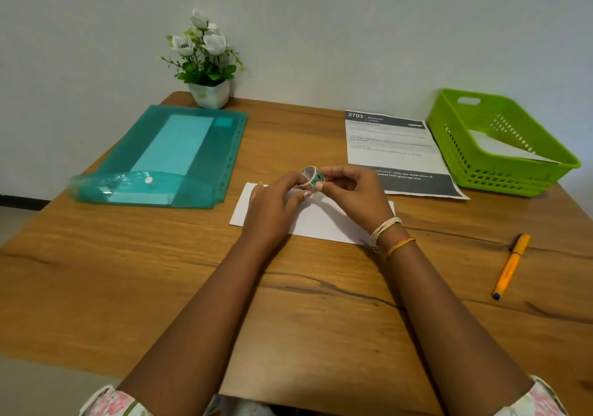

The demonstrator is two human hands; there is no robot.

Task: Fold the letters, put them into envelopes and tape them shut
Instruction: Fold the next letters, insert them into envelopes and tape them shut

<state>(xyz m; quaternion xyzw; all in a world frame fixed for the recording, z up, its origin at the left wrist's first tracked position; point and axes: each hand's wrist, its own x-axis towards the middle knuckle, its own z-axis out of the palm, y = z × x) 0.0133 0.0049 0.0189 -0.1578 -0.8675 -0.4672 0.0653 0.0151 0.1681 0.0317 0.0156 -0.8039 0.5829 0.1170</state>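
Observation:
A small patterned tape roll (pixel 312 176) is held above the table between both hands. My left hand (pixel 276 204) pinches its left side with the fingertips. My right hand (pixel 349 191) grips its right side, thumb at the lower edge. Under the hands lies a white envelope (pixel 324 220) flat on the wooden table (pixel 160 271), partly hidden by both hands. A printed letter sheet (pixel 394 146) lies flat and unfolded behind it to the right.
A teal plastic folder (pixel 179 156) holding paper lies at the back left. A potted white flower (pixel 205 63) stands at the back edge. A green basket (pixel 500 140) with white paper inside sits at the right. An orange pen (pixel 511 265) lies at the right front.

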